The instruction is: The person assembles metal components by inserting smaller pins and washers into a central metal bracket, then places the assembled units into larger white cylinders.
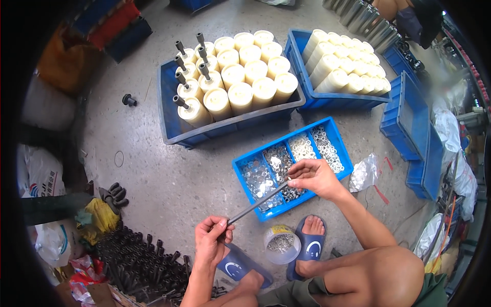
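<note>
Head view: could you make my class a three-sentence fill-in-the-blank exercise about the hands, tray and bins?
The dark rod runs from the left hand toward the ____ hand.
The compartment tray holding small washers is coloured ____.
Of the two bins of cream cylinders, only the ____ one has dark tubes on top.
Missing words: right; blue; left.

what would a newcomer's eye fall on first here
Probably the two blue crates packed with cream cylinders, across the upper middle. Next, the divided blue tray of small parts below them. Lower centre, the left hand grips a dark rod slanting up to the right hand.
</note>
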### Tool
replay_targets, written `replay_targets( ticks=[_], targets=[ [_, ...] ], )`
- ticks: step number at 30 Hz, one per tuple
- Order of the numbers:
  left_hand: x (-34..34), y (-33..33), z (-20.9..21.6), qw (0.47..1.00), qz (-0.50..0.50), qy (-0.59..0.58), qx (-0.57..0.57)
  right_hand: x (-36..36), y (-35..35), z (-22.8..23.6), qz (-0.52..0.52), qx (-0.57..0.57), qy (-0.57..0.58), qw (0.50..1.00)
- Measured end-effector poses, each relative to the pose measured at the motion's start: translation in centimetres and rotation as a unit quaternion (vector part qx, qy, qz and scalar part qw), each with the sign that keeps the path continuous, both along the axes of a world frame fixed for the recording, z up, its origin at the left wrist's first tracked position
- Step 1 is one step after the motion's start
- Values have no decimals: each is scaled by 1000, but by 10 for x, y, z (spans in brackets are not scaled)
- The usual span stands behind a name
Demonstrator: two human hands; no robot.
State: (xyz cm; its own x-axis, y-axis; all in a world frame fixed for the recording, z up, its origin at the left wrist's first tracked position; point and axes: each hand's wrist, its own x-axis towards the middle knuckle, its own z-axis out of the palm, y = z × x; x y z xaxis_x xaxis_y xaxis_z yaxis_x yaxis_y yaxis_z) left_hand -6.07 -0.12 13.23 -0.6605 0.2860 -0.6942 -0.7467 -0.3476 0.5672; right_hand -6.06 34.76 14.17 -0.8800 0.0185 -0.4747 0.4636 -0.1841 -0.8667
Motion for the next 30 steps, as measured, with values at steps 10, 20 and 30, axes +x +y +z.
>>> replay_targets(
  ticks=[10,20,30],
  targets=[
    [1,-6,8,994,-21,89,-53,4,-4,-3,32,10,96,995],
    [5,-19,-7,999,2,33,-17,2,-11,-9,110,118,93,982],
    [2,-31,-28,999,37,27,8,-22,18,-62,192,642,237,703]
  ],
)
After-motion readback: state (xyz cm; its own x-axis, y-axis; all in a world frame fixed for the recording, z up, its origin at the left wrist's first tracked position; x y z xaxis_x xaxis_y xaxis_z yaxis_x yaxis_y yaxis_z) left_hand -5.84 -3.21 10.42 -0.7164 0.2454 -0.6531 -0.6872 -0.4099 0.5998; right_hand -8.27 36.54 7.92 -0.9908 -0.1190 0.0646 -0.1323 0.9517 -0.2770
